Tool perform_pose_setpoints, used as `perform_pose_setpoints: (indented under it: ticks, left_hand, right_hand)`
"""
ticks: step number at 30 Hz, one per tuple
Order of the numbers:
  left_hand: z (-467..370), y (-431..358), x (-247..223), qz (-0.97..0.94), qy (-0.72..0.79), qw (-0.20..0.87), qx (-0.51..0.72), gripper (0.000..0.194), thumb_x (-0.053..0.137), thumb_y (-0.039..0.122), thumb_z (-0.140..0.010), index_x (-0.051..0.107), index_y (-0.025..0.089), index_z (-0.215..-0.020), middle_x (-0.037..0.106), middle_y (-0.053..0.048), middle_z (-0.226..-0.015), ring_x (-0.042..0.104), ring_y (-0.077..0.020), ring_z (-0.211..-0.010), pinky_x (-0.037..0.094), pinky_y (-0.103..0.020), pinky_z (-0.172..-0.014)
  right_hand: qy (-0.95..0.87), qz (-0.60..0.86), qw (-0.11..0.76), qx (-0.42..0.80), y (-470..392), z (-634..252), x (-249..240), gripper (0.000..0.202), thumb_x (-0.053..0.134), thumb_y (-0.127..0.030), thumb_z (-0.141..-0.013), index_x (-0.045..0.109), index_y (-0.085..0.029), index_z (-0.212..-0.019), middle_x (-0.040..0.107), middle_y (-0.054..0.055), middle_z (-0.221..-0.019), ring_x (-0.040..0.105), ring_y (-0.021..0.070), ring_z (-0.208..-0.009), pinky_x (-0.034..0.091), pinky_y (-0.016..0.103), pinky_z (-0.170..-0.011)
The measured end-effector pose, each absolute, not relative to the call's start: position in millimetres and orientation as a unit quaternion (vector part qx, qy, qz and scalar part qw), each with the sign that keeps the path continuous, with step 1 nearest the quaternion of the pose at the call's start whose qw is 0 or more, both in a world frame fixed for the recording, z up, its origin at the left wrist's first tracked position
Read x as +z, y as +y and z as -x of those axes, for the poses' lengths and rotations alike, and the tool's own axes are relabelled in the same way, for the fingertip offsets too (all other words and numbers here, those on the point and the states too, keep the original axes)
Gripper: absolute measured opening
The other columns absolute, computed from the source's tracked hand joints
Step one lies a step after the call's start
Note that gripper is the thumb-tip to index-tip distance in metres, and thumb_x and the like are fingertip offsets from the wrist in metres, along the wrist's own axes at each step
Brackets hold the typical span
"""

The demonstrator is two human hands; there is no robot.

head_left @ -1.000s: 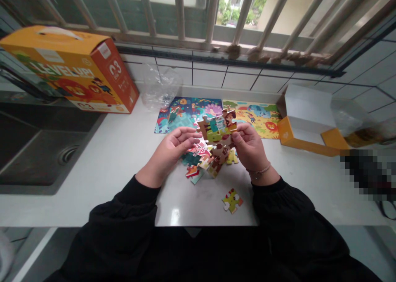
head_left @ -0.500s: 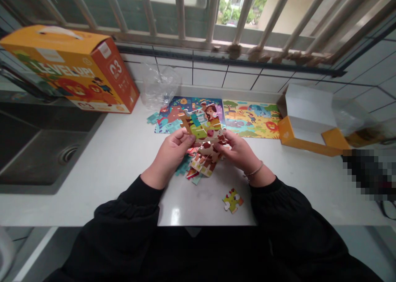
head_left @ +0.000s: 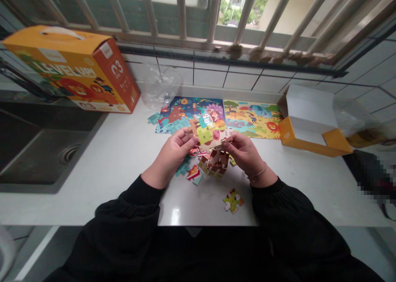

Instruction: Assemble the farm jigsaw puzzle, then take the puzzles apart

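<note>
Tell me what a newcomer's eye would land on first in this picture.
Probably the big orange "LEVEL UP!" box, standing at the back left of the white counter. Next, the joined puzzle section held up at centre between the left hand and right hand, then the bright yellow picture sheet lying behind, to the right.

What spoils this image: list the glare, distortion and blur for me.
Head view: glare spot on the worktop near its front edge; head view: wide-angle distortion, the window bars fanning out toward the top; head view: fine print on the orange box too soft to read; head view: a pixelated patch at right hides detail.
</note>
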State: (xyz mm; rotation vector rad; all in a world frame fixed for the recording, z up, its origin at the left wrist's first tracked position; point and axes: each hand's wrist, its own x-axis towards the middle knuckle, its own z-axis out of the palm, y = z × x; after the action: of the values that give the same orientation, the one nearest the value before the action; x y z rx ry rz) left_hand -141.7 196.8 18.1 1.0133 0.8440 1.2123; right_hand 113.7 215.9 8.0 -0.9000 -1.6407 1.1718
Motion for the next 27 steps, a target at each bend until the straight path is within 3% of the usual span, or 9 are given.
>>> perform_pose_setpoints:
  ticks: [9, 15, 24, 27]
  left_hand:
    - [143.7, 198.7, 14.4, -0.452, 0.346, 0.597, 0.565, 0.038, 0.100, 0.038, -0.086, 0.072, 0.022, -0.105, 0.082, -0.002, -0.100, 0.078, -0.0169, -0.091, 0.063, -0.029, -0.088]
    - [144.6, 198.5, 14.3, -0.468, 0.356, 0.592, 0.551, 0.035, 0.096, 0.036, -0.090, 0.072, 0.023, -0.112, 0.084, -0.006, -0.108, 0.079, -0.0186, -0.096, 0.062, -0.031, -0.089]
    - [139.9, 193.0, 23.0, -0.656, 0.421, 0.453, 0.433, 0.053, 0.101, 0.049, -0.081, 0.083, 0.025, -0.125, 0.084, -0.011, -0.124, 0.077, -0.0322, -0.114, 0.061, -0.040, -0.093]
    - [132.9, 192.7, 21.5, -0.689, 0.427, 0.400, 0.428, 0.033, 0.093, 0.046, -0.091, 0.086, 0.025, -0.115, 0.085, -0.010, -0.114, 0.077, -0.0317, -0.109, 0.058, -0.041, -0.096]
  right_hand:
    - [-0.630, 0.403, 0.462, 0.477, 217.6, -108.8, 13.6, 0.046, 0.079, -0.070, -0.099, 0.073, -0.025, -0.107, 0.070, 0.000, -0.085, 0.064, 0.0163, -0.073, 0.057, 0.030, -0.067]
    - [-0.601, 0.393, 0.499, 0.485, 217.7, -111.9, 7.6, 0.044, 0.081, -0.068, -0.099, 0.070, -0.028, -0.112, 0.070, 0.000, -0.088, 0.066, 0.0164, -0.074, 0.058, 0.030, -0.066]
    - [-0.594, 0.409, 0.556, 0.412, 216.7, -102.5, 7.9, 0.041, 0.084, -0.066, -0.097, 0.072, -0.028, -0.106, 0.073, 0.002, -0.094, 0.069, 0.0177, -0.078, 0.061, 0.033, -0.070]
    - [-0.614, 0.383, 0.549, 0.418, 211.1, -94.2, 11.2, 0.040, 0.083, -0.066, -0.098, 0.073, -0.028, -0.103, 0.074, 0.004, -0.098, 0.071, 0.0194, -0.082, 0.063, 0.035, -0.074]
